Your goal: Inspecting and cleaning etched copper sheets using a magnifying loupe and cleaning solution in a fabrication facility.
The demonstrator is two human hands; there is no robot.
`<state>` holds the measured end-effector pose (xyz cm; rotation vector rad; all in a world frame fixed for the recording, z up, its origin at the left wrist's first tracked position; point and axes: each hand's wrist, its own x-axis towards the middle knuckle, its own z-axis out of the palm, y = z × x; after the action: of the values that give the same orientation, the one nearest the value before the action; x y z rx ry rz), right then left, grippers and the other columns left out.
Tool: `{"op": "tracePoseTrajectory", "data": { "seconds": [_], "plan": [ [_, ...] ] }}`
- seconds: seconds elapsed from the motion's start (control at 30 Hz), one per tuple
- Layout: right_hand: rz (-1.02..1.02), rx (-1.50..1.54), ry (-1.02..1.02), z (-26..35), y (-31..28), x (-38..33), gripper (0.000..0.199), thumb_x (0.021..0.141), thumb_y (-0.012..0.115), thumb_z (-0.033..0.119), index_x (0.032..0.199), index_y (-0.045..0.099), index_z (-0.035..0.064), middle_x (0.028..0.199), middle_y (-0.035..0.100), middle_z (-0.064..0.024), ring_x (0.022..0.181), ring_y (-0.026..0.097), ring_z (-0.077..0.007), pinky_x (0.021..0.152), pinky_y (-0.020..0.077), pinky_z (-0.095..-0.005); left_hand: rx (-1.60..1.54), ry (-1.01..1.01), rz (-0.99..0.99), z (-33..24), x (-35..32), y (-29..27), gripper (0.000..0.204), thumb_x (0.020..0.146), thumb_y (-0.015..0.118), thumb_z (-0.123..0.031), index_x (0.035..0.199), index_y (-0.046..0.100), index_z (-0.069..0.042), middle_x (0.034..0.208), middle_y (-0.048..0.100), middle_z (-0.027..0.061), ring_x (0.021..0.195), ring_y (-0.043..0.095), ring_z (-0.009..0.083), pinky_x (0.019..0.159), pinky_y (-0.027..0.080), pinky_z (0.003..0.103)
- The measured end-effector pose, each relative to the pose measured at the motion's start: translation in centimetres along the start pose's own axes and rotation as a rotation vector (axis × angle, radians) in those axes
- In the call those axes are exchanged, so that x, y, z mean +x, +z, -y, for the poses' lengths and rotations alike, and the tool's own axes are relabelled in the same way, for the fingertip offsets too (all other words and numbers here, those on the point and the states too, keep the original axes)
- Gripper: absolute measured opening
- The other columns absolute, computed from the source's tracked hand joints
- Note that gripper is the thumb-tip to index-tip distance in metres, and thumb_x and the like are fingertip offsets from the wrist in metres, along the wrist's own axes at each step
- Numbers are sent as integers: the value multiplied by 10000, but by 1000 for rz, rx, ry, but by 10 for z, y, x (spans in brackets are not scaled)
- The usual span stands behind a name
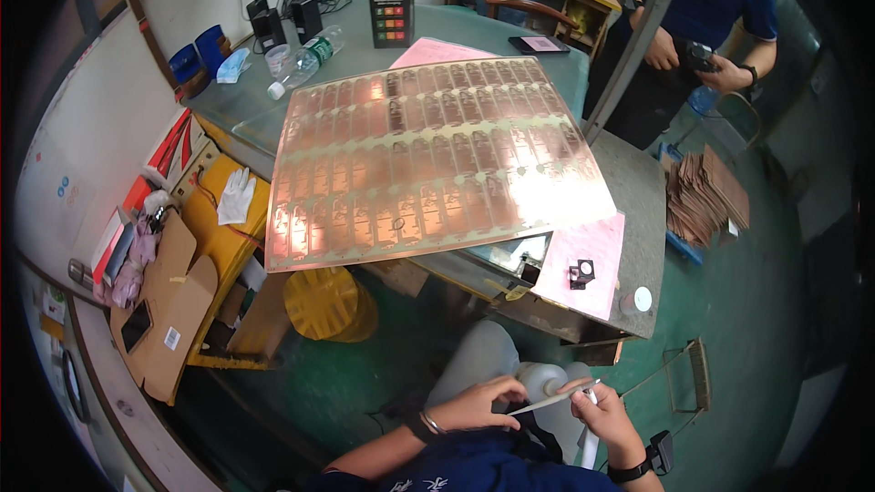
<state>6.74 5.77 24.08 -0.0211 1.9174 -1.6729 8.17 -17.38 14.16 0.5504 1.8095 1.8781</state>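
Low in the view, over my lap, my left hand [480, 404] and my right hand [603, 412] are close together. Between them runs a thin pale strip [547, 402] with a pointed tip near my right fingers; both hands pinch it. Behind the hands stands a white plastic bottle [544, 379], touched by my left fingertips. A white band [589, 445] hangs below my right hand. Ahead on the table lies a large shiny copper sheet [428, 155] covered with rows of small repeated patterns.
A pink paper [583, 266] with a small black block [581, 271] and a white cap [642, 299] lie on the grey table corner. A yellow drum [330, 303], cardboard [173, 296] and a white glove [237, 197] are left. A person in blue [706, 9] stands at the back right by stacked copper pieces [706, 196].
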Motion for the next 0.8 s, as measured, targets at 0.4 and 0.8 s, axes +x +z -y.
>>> {"op": "tracePoseTrajectory", "data": {
  "seconds": [0.4,0.8],
  "plan": [
    [182,7,-15,11,2,11,184,922,514,195,1004,624,72,717,555,4,661,477,-44,597,390,-193,399,253,-337,15,26,29,841,651,790,-218,1304,289,-49,1301,373,183,1209,388,341,1014,332,390],
    [156,-352,-617,148,-10,70,223,913,506,218,902,573,5,737,654,-65,733,652,-156,657,491,-280,345,53,-566,-3,-2,28,806,653,785,-227,1267,307,-12,1232,399,211,1170,421,325,996,340,375]
  ]
}}
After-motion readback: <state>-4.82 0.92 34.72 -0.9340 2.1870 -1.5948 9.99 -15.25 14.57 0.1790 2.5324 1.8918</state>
